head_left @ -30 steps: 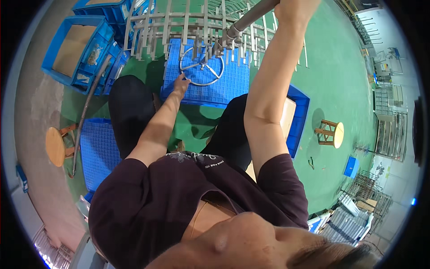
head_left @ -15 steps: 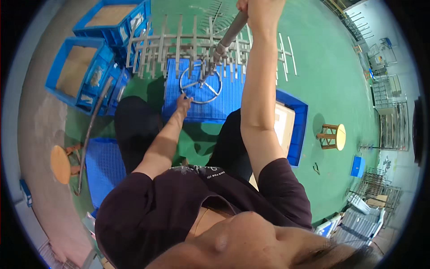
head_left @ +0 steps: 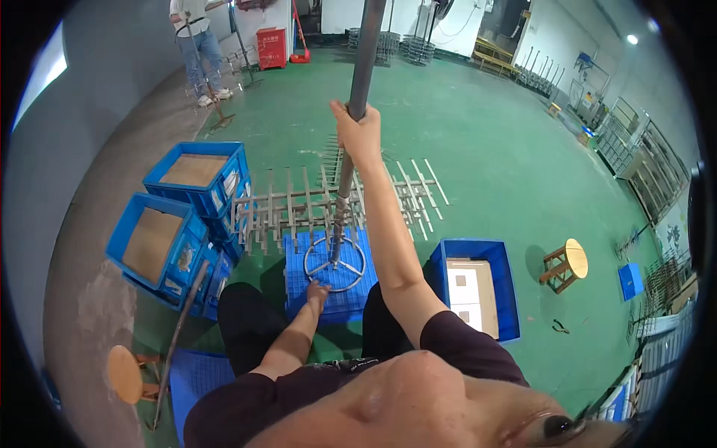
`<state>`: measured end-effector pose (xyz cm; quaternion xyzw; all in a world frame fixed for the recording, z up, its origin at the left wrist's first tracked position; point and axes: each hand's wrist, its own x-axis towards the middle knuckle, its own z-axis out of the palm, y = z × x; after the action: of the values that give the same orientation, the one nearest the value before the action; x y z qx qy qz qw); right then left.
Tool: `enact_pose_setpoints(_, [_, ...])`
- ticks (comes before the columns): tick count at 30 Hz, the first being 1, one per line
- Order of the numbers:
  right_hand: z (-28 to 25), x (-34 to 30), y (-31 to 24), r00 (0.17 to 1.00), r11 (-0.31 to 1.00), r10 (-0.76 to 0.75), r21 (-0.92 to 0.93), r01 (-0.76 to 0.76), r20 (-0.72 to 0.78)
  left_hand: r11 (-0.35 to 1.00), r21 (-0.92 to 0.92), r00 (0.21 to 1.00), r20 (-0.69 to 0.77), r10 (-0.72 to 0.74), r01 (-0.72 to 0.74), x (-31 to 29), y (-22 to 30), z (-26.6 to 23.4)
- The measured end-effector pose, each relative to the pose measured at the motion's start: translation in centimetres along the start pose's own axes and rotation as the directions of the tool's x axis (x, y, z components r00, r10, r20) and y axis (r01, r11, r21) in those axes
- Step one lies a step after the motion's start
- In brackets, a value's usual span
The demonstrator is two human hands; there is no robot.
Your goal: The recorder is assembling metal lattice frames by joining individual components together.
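A tall grey metal pole (head_left: 364,63) stands nearly upright in front of me, and my right hand (head_left: 359,134) is wrapped round it high up. Flat metal arms with many short prongs form a rack (head_left: 291,209) low on the pole, spreading to both sides. At its foot is a round metal ring base (head_left: 363,278) with spokes, set on a blue ribbed plastic platform (head_left: 299,299). My left hand (head_left: 319,293) grips the near left rim of that ring; its fingertips are small and partly hidden.
Blue crates (head_left: 134,270) with cardboard inside are stacked at left, a loose rod (head_left: 179,328) leaning there. Wooden stools (head_left: 123,373) stand either side. A blue bin (head_left: 510,299) holding cardboard is right of the platform. Pliers (head_left: 559,326) lie on the floor. Another person (head_left: 198,45) stands far left.
My view has tipped up, bringing the far floor, the other person and more of the pole into sight. Both hands keep to the pole and ring; the pole looks more upright.
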<state>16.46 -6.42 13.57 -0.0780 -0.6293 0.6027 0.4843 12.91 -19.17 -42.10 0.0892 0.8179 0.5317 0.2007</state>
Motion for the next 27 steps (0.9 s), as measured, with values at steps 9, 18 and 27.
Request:
enact_pose_setpoints(9, [-2.3, 0.9, 2.1, 0.998, 0.997, -0.030, -0.074, 0.025, -0.057, 0.469, 0.001, 0.450, -0.280, 0.848, -0.883, -15.6, 37.3, -11.5])
enact_pose_setpoints(18, [-2.1, 0.3, 2.3, 0.999, 0.994, 0.027, -0.107, -0.030, -0.023, 0.795, -0.294, 0.706, 0.368, 0.606, -0.530, -4.9, 44.5, -9.2])
enact_pose_setpoints(27, [-2.9, -0.8, -1.1, 1.000, 0.989, -0.011, -0.148, 0.013, 0.016, 0.671, -0.541, 0.670, 0.243, 0.702, -0.507, -4.8, 43.9, -6.0])
